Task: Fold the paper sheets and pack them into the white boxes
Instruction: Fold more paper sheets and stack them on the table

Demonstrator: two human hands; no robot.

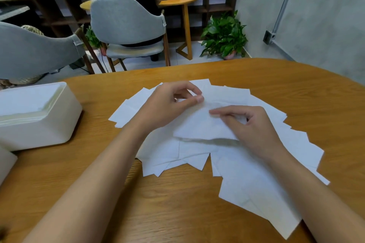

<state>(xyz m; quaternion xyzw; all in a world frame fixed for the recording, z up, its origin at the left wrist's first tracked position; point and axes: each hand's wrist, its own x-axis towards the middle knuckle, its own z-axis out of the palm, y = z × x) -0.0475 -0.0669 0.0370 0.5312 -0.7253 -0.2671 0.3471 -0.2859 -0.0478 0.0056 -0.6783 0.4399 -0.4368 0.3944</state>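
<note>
Pinching top sheet (203,124) in left hand (173,104) and right hand (250,126), risking skewed crease should loose pile (256,183) beneath slip.

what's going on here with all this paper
A person at a wooden table is folding paper. The left hand and right hand both pinch the top sheet, its near edge raised above a fanned pile of white sheets. An open white box stands to the left, seemingly with sheets stacked inside.
</note>
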